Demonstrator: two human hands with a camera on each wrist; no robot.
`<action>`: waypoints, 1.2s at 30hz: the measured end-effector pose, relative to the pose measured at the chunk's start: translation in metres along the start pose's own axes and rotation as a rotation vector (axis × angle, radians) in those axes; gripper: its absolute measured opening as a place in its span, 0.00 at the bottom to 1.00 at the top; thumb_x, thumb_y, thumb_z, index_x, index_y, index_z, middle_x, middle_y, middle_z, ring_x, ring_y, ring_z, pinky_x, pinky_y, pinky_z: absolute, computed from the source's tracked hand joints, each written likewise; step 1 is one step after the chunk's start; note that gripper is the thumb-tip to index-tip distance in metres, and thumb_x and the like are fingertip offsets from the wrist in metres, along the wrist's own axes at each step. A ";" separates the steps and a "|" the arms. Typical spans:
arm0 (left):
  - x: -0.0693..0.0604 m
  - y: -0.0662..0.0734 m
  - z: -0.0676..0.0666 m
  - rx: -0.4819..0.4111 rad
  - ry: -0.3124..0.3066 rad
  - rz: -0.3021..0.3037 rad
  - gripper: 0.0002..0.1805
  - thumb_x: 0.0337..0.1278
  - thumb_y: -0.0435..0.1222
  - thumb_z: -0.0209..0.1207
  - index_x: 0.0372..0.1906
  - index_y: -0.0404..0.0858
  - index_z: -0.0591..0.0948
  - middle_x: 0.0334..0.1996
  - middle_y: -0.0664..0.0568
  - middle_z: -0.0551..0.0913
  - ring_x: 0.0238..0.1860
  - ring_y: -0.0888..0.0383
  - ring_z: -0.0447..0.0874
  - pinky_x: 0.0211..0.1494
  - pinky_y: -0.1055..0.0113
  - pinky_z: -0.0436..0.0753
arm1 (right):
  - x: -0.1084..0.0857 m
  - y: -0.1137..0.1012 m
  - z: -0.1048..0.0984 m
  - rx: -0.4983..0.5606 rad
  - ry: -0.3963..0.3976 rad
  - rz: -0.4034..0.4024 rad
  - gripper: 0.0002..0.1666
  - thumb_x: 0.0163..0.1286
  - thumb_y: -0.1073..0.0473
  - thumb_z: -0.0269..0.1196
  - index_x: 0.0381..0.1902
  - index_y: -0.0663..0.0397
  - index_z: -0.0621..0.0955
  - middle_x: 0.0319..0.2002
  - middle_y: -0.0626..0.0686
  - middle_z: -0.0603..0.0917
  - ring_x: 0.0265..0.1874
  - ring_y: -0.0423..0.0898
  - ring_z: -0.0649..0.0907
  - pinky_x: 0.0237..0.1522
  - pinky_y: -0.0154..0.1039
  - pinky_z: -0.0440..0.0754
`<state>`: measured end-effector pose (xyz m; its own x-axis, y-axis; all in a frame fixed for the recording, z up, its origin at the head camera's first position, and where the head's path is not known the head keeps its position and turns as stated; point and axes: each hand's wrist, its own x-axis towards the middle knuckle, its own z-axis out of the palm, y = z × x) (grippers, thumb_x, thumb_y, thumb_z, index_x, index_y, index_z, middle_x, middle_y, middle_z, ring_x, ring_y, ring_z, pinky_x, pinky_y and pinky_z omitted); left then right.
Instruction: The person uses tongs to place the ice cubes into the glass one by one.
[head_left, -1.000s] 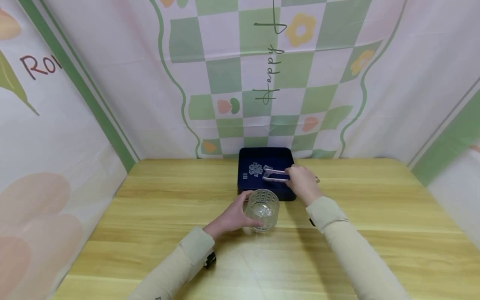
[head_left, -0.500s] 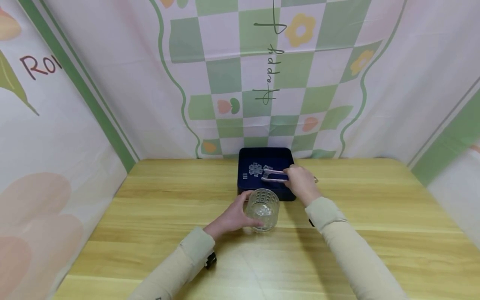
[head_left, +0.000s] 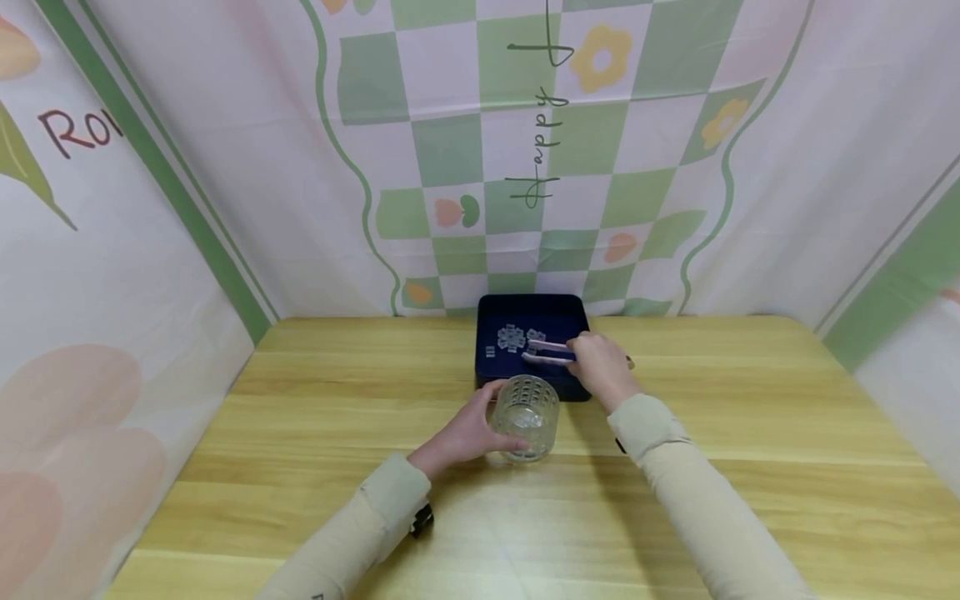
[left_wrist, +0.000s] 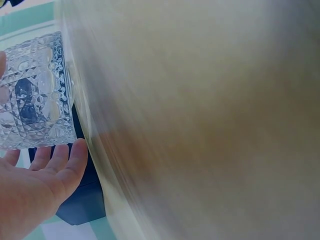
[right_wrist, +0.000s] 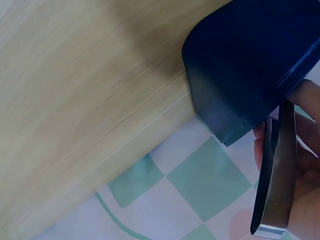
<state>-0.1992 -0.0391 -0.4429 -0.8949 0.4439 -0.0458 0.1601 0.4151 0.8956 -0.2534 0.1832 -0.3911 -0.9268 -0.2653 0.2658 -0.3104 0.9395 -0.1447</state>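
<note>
My left hand point(head_left: 472, 431) holds a clear, patterned glass point(head_left: 528, 421) between thumb and fingers, at the near side of a dark blue tray point(head_left: 498, 308). In the left wrist view the glass point(left_wrist: 35, 100) shows its cut pattern, with the fingertips below it. My right hand point(head_left: 603, 367) grips metal tongs point(head_left: 553, 345) whose two arms reach into the tray, their tips beside a small cluster of clear pieces point(head_left: 536, 336). Whether the tips touch a piece is too small to tell. The right wrist view shows the tongs' bent end point(right_wrist: 280, 170) in the hand.
In the tray lie a larger cluster of clear pieces point(head_left: 512, 338) and a small group of pieces point(head_left: 490, 352). The tray stands at the back edge of the wooden table point(head_left: 337, 400), against a printed cloth point(head_left: 435, 150). Its side wall point(right_wrist: 230, 100) rises beside the right hand.
The right hand and the tongs have shifted slightly left inside the tray. The left hand has stayed in place on the glass, which tilts or lifts very slightly at most.
</note>
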 end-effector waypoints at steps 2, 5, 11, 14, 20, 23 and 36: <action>0.000 0.000 0.000 0.000 -0.002 0.000 0.51 0.42 0.42 0.74 0.71 0.40 0.58 0.66 0.44 0.66 0.64 0.47 0.69 0.66 0.51 0.71 | 0.000 0.000 0.000 0.001 -0.005 0.002 0.06 0.53 0.66 0.69 0.29 0.63 0.84 0.26 0.60 0.81 0.28 0.58 0.82 0.30 0.52 0.80; 0.001 0.000 0.000 -0.007 -0.006 -0.003 0.51 0.42 0.42 0.74 0.71 0.40 0.58 0.67 0.44 0.66 0.64 0.46 0.69 0.66 0.52 0.71 | 0.000 0.000 -0.001 -0.001 -0.012 0.003 0.05 0.53 0.66 0.69 0.27 0.63 0.83 0.26 0.60 0.81 0.28 0.58 0.81 0.31 0.52 0.80; 0.000 0.001 -0.002 -0.021 -0.009 -0.036 0.51 0.43 0.42 0.73 0.72 0.40 0.56 0.66 0.45 0.67 0.64 0.46 0.69 0.65 0.50 0.72 | 0.000 0.000 -0.002 -0.001 -0.036 0.002 0.05 0.54 0.66 0.68 0.27 0.63 0.82 0.26 0.61 0.82 0.29 0.58 0.81 0.31 0.51 0.80; 0.000 0.002 -0.002 -0.027 -0.007 -0.048 0.51 0.44 0.43 0.73 0.72 0.41 0.56 0.66 0.45 0.67 0.64 0.46 0.69 0.65 0.50 0.72 | 0.000 0.000 -0.002 0.000 -0.054 0.007 0.05 0.56 0.65 0.68 0.29 0.63 0.83 0.28 0.61 0.82 0.30 0.57 0.82 0.33 0.50 0.80; 0.000 0.001 -0.001 -0.030 -0.005 -0.055 0.51 0.44 0.43 0.73 0.72 0.41 0.56 0.66 0.45 0.68 0.63 0.47 0.70 0.65 0.50 0.73 | 0.000 0.001 -0.002 0.010 -0.078 0.023 0.05 0.56 0.65 0.67 0.30 0.64 0.83 0.29 0.61 0.83 0.31 0.57 0.82 0.33 0.50 0.80; 0.001 0.001 -0.001 -0.028 -0.006 -0.061 0.51 0.44 0.43 0.73 0.72 0.42 0.56 0.65 0.45 0.68 0.63 0.47 0.70 0.65 0.50 0.73 | 0.001 0.002 -0.002 0.015 -0.083 0.030 0.05 0.56 0.65 0.67 0.29 0.63 0.83 0.28 0.61 0.83 0.30 0.57 0.82 0.32 0.50 0.80; 0.002 0.000 -0.001 -0.021 -0.007 -0.088 0.52 0.45 0.45 0.72 0.73 0.43 0.55 0.66 0.45 0.67 0.63 0.46 0.69 0.65 0.49 0.73 | 0.002 0.005 -0.003 0.011 -0.092 0.038 0.03 0.55 0.67 0.66 0.24 0.60 0.81 0.27 0.59 0.82 0.28 0.55 0.81 0.29 0.50 0.79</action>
<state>-0.2014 -0.0392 -0.4424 -0.9021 0.4120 -0.1282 0.0717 0.4362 0.8970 -0.2561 0.1881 -0.3886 -0.9531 -0.2491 0.1716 -0.2769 0.9469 -0.1634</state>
